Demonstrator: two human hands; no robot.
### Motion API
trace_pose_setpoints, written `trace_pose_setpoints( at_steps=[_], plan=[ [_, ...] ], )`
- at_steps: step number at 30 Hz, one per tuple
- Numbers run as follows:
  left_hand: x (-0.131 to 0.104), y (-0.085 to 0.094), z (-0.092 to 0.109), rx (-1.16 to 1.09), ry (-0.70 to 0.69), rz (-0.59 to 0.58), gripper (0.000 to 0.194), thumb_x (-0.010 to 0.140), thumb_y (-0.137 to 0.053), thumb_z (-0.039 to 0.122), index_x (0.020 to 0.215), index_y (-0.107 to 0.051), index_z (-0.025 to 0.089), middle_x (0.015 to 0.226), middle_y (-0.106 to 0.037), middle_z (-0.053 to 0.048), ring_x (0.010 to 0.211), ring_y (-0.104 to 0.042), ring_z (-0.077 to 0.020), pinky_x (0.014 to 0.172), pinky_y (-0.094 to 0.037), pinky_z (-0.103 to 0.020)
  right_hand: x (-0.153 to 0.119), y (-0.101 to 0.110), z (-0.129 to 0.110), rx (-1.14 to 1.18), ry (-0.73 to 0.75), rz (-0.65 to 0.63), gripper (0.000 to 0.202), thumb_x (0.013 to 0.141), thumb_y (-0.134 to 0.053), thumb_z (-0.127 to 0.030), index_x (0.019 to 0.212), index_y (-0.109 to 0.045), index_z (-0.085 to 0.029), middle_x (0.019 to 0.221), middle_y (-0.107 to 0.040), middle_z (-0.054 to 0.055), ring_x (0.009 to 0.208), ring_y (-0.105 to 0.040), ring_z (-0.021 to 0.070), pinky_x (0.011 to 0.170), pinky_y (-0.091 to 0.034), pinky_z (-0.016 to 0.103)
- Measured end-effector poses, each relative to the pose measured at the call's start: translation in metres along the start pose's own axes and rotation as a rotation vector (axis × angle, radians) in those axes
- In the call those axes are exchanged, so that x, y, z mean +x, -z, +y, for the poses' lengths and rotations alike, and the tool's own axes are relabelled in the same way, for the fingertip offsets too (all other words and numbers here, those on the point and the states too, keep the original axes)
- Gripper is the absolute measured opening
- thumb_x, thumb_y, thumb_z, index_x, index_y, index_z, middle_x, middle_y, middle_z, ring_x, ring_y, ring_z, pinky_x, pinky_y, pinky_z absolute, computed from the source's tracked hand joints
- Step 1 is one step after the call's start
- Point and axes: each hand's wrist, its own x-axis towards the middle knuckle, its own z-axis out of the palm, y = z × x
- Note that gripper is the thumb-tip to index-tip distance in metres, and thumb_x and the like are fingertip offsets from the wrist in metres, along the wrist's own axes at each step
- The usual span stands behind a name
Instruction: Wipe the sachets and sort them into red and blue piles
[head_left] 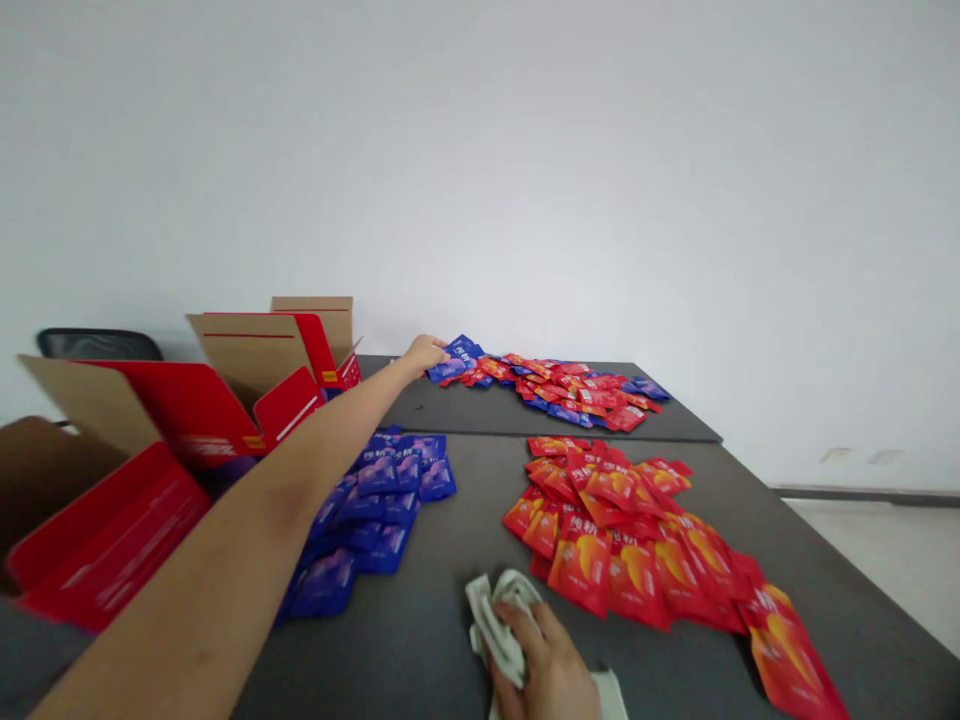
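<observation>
My left arm stretches far across the table, and my left hand is closed at the edge of blue sachets, near the left end of a mixed pile. Down at the front, my right hand is wrapped round a folded whitish cloth on the dark table. A heap of red sachets with an orange print lies to the right of that hand. Under and beside my left forearm spreads a group of blue sachets, partly hidden by the arm.
Open red cartons with raised brown flaps stand in a row along the left. A mixed pile of red and blue sachets covers part of the far table, beyond a seam. Behind rises a white wall; a dark chair back shows at left.
</observation>
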Motion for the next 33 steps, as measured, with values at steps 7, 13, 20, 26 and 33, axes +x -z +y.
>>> trace_pose_setpoints(
  at_steps=[7, 13, 20, 26, 33],
  plan=[
    [-0.097, -0.03, 0.018, -0.13, 0.116, -0.229, 0.038, 0.072, -0.072, 0.017, 0.109, -0.067, 0.014, 0.087, -0.072, -0.004, 0.073, -0.066, -0.0122, 0.066, -0.052, -0.021, -0.002, 0.009, -0.013, -0.045, -0.058, -0.029, 0.023, 0.086, -0.058, -0.031, 0.109, -0.064, -0.03, 0.102, -0.064, 0.004, 0.089, -0.062, 0.019, 0.075, -0.046, 0.026],
    [-0.15, -0.097, 0.015, -0.07, 0.262, -0.41, 0.029, 0.064, -0.078, 0.013, 0.092, -0.069, 0.011, 0.077, -0.072, -0.008, 0.067, -0.067, -0.0191, 0.061, -0.055, -0.03, -0.007, 0.012, -0.018, -0.055, -0.093, 0.011, 0.021, 0.085, -0.061, -0.03, 0.105, -0.064, -0.031, 0.1, -0.062, 0.002, 0.089, -0.06, 0.0182, 0.074, -0.042, 0.025],
    [-0.162, -0.119, 0.006, 0.01, 0.26, -0.327, 0.031, 0.071, -0.073, 0.017, 0.101, -0.066, 0.011, 0.086, -0.073, -0.009, 0.074, -0.069, -0.0178, 0.064, -0.054, -0.024, -0.007, 0.014, -0.017, -0.075, -0.101, -0.002, 0.02, 0.086, -0.059, -0.035, 0.106, -0.063, -0.031, 0.099, -0.06, 0.002, 0.087, -0.058, 0.0184, 0.07, -0.041, 0.025],
    [-0.154, -0.112, -0.005, 0.222, 0.231, -0.133, 0.042, 0.073, -0.073, 0.029, 0.108, -0.062, 0.008, 0.104, -0.069, -0.018, 0.093, -0.068, -0.0245, 0.073, -0.053, -0.029, -0.007, 0.012, -0.017, -0.064, -0.102, 0.013, 0.02, 0.087, -0.058, -0.035, 0.106, -0.062, -0.032, 0.1, -0.06, 0.002, 0.089, -0.057, 0.0189, 0.071, -0.041, 0.026],
    [-0.171, -0.12, 0.001, 0.449, 0.117, 0.035, 0.029, 0.083, -0.06, 0.023, 0.108, -0.059, 0.008, 0.111, -0.065, -0.024, 0.109, -0.062, -0.0301, 0.088, -0.049, -0.036, -0.006, 0.007, -0.017, -0.12, -0.137, 0.005, 0.025, 0.087, -0.058, -0.035, 0.111, -0.06, -0.033, 0.105, -0.06, 0.003, 0.093, -0.057, 0.0211, 0.074, -0.042, 0.028]
  ],
)
